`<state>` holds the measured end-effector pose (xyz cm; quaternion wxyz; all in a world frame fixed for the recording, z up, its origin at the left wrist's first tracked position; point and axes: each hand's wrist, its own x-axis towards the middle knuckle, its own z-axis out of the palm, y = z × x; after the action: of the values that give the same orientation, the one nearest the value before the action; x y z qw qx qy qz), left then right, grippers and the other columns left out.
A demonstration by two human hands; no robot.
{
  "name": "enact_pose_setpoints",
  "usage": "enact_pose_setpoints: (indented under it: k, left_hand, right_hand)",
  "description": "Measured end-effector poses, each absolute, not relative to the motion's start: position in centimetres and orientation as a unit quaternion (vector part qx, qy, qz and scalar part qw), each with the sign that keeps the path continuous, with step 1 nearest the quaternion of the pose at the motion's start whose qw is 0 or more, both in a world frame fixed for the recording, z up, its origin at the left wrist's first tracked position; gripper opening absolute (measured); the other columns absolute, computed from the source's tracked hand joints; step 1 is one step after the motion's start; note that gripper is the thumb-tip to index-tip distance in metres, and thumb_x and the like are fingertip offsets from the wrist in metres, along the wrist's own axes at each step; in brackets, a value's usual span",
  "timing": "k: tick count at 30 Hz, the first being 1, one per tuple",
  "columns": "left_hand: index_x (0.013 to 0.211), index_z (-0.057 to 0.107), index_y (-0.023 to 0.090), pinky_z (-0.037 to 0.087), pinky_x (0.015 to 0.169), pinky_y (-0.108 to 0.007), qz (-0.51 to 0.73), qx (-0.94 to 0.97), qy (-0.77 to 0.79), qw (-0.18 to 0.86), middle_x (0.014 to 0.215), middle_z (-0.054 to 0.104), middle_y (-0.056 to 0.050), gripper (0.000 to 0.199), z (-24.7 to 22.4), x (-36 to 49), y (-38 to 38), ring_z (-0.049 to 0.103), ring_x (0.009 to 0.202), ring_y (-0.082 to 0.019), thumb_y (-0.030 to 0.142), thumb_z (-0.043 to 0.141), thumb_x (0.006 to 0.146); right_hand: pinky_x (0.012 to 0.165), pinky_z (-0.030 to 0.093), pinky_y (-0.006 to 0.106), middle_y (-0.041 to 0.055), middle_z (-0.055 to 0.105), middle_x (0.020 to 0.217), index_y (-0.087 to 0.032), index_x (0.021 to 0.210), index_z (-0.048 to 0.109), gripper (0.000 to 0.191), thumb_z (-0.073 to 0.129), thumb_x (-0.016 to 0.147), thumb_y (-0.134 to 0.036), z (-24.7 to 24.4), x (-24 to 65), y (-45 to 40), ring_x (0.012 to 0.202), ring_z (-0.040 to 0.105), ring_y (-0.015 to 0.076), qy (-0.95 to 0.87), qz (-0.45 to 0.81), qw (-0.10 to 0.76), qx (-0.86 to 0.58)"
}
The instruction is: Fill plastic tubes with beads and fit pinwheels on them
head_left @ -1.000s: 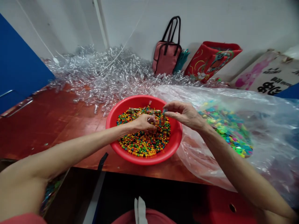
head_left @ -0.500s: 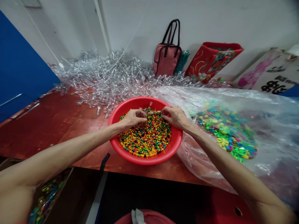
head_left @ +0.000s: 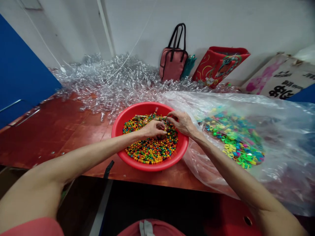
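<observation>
Lots of small, round, many-coloured beads (head_left: 150,152) lie in a round, shiny red bowl (head_left: 150,167). The left hand (head_left: 154,128) curls its fingers at the beads; the right hand (head_left: 181,122) bends its fingers over the bowl's right side. I can't tell if either grips anything.

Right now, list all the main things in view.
Basin: one, red, on table
Beads: many, multicoloured, in basin
Clear pieces: many, colourless, along wall
Plastic sheeting: one, translucent, right of basin
Discs: many, multicoloured, in or under sheeting
Handbag: one, pink and black, by wall
Gift bag: one, red, right of handbag
Carton: one, whitish, far right
Table: one, reddish-brown, under basin
Wall: one, grey, behind
Panel: one, blue, left edge
Left hand: one, bare, in basin
Right hand: one, bare, basin's right side
</observation>
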<state>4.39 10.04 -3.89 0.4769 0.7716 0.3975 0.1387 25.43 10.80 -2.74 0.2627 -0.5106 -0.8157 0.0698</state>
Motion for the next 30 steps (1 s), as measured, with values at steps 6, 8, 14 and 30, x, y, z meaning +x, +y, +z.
enact_pose_setpoints:
  k: [6,8,14,30]
  left_hand:
    - [0.098,0.074,0.015,0.05,0.066,-0.026,0.315,0.675,0.456,0.487,0.091,0.074,-0.005,0.025,-2.9,-0.4,10.7,0.064,0.073,-0.014,0.033,0.078,0.082]
    - [0.091,0.076,0.015,0.049,0.067,-0.027,0.322,0.677,0.499,0.434,0.085,0.075,-0.005,0.02,-3.3,-1.4,11.0,0.064,0.072,-0.015,0.03,0.08,0.079]
    - [0.093,0.081,0.016,0.046,0.062,-0.028,0.257,0.676,0.527,0.446,0.073,0.074,-0.003,0.018,-4.6,-1.5,11.9,0.064,0.064,-0.016,0.025,0.078,0.078]
    - [0.124,0.073,0.018,0.044,0.06,-0.026,0.444,0.544,0.417,0.577,0.1,0.073,-0.01,0.073,-0.3,1.8,4.7,0.059,0.072,-0.015,0.08,0.049,0.093]
  right_hand:
    - [0.074,0.046,0.03,0.0057,0.078,0.087,-0.019,0.101,0.077,0.026,0.059,0.1,-0.038,-3.1,25.6,10.9,0.074,0.066,0.019,-0.805,0.1,0.318,-0.49]
    - [0.073,0.046,0.03,0.0055,0.078,0.087,-0.019,0.1,0.077,0.025,0.06,0.1,-0.037,-3.2,25.7,10.9,0.074,0.066,0.0187,-0.806,0.101,0.321,-0.488]
    - [0.073,0.047,0.03,0.0051,0.078,0.085,-0.019,0.097,0.077,0.025,0.06,0.099,-0.036,-3.0,25.6,10.8,0.074,0.067,0.0186,-0.811,0.101,0.306,-0.488]
    - [0.083,0.057,0.034,0.0065,0.077,0.101,-0.018,0.106,0.075,0.032,0.068,0.092,-0.045,-0.8,18.5,5.6,0.089,0.071,0.0201,-0.74,0.35,0.423,-0.388]
